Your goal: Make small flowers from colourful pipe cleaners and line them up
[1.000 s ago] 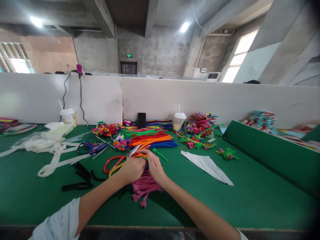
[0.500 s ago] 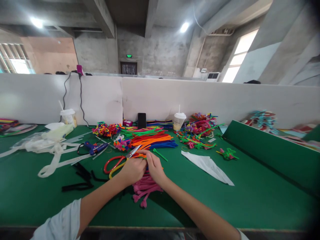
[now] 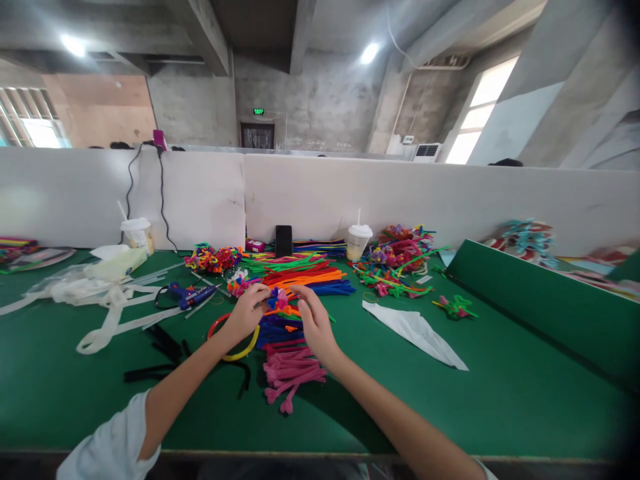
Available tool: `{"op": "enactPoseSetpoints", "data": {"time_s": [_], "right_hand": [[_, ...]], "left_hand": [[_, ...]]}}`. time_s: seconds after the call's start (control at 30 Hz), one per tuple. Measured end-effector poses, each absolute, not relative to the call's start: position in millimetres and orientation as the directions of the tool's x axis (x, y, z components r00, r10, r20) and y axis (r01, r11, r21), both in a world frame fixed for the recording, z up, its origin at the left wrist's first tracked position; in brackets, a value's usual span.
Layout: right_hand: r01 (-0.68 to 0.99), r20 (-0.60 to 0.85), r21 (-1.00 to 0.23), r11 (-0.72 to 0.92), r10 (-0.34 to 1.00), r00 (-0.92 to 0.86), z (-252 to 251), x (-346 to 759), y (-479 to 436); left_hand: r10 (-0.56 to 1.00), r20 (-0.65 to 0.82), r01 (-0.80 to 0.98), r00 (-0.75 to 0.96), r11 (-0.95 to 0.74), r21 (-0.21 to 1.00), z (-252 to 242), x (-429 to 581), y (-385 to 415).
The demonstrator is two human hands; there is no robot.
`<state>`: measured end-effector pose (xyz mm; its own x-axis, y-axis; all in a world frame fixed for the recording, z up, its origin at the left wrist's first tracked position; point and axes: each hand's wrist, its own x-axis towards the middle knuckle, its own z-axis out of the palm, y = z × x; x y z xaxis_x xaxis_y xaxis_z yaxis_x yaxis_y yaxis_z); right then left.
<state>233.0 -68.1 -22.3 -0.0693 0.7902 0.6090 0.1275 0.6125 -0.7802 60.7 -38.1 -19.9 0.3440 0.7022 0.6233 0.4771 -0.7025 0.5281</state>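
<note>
My left hand [image 3: 244, 312] pinches a small pink and blue pipe-cleaner flower [image 3: 277, 300] over the pile of pipe cleaners. My right hand [image 3: 315, 325] sits just to its right, fingers apart and curved, holding nothing I can make out. Below my left wrist lie red-and-yellow-handled scissors [image 3: 233, 338], their blades hidden behind that hand. Blue pipe cleaners [image 3: 276, 331] lie beneath my hands, and a bundle of pink pipe cleaners [image 3: 293, 373] lies nearer me. Long orange, green and red pipe cleaners [image 3: 300, 275] spread behind them.
A blue hot glue gun [image 3: 187, 295] and clear plastic wrapping [image 3: 75, 287] lie left on the green table mat [image 3: 450, 400]. Behind stand a phone [image 3: 283, 241], plastic cups [image 3: 359, 241] and piles of pipe-cleaner flowers [image 3: 397, 257]. A white paper sheet [image 3: 413, 331] lies right.
Both hands have lifted off the pipe-cleaner pile and moved back, and they now stand apart. The scissor blades, visible earlier, are now hidden, and the blue pipe cleaners show beneath my hands.
</note>
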Motion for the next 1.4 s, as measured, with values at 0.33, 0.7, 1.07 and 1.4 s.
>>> {"op": "enactPoseSetpoints", "data": {"time_s": [0.33,0.7,1.07,1.4], "right_hand": [[-0.078,0.450,-0.892,0.445,0.860,-0.239,-24,223,-68],[-0.155,0.403,-0.912,0.380,0.900,-0.165,-27,222,-62],[-0.153,0.359,-0.930,0.335,0.919,-0.166,-30,223,-59],[-0.176,0.372,-0.922,0.346,0.917,-0.143,-30,221,-65]], "left_hand": [[0.680,0.596,0.491,0.427,-0.728,0.479,-21,65,-43],[0.786,0.540,0.477,0.301,-0.615,0.628,-9,77,-63],[0.819,0.509,0.481,0.265,-0.570,0.667,-8,79,-64],[0.834,0.494,0.501,0.247,-0.546,0.671,-9,82,-66]]}}
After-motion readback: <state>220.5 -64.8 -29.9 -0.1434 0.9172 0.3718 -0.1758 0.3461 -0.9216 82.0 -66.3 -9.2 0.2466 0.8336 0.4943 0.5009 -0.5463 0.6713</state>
